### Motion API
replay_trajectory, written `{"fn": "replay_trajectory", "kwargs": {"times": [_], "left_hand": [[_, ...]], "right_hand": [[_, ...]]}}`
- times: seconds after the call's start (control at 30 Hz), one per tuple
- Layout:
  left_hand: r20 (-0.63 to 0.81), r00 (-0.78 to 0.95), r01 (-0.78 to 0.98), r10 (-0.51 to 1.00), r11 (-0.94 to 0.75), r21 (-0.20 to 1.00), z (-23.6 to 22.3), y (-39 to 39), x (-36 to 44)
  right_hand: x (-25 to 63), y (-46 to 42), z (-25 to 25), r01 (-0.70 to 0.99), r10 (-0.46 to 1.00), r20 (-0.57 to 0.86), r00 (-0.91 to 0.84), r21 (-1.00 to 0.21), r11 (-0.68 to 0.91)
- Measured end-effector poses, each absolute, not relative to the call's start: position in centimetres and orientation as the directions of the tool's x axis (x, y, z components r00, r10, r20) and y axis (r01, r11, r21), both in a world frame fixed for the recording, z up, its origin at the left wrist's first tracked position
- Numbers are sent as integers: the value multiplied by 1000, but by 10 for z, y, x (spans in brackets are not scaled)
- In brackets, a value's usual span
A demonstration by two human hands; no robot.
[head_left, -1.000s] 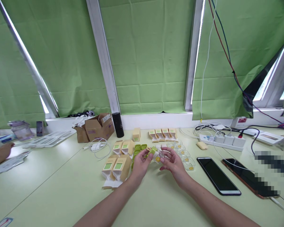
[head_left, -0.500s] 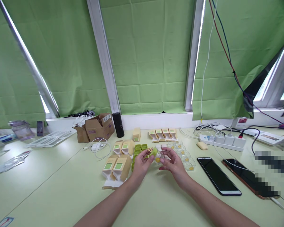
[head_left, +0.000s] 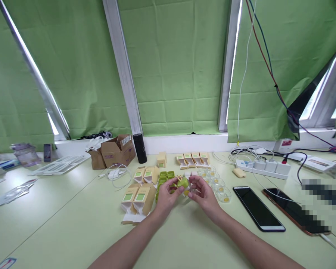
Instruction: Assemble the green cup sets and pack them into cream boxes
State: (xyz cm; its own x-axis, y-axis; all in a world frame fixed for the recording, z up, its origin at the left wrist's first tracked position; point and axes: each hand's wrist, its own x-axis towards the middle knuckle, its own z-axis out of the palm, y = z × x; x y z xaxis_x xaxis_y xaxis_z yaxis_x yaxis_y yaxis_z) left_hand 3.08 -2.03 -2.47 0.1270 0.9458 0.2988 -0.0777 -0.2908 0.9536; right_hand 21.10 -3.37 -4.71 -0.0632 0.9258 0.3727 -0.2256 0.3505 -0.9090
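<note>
Between my two hands is a small green cap with a beige loop on top, set over a clear plastic cup with something yellow inside. My left hand pinches the cap from the left. Thumb and fingers of my right hand close on the clear cup from the right. Whether the two parts are fully joined cannot be seen. Green square caps stand in rows behind my left hand. Clear cups with yellow spots lie in rows right of my right hand.
Beige cartons with green labels stand at left, more cartons behind. A brown cardboard box and black cylinder are at the back. Right are a phone, another phone and a power strip with cables.
The green cap has turned more upright, with its loop now on top and the clear cup below it. My right hand has moved slightly left, closer around the cup.
</note>
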Motion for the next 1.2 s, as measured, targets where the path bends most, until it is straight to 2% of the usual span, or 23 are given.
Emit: {"fn": "replay_trajectory", "kwargs": {"times": [0.67,0.87,1.0,1.2], "left_hand": [[348,126,35,929,-354,934,-25,-18,30],[361,120,23,925,-366,930,-26,-18,31],[401,173,9,900,-408,913,-27,-21,29],[463,208,97,861,-490,867,-25,-27,30]], "right_hand": [[206,-37,-46,-287,917,372,-142,-902,322],[207,-37,-46,-304,915,383,-128,-893,331],[208,-39,-43,-306,914,386,-127,-891,334],[208,-41,-40,-301,901,416,-124,-881,365]]}}
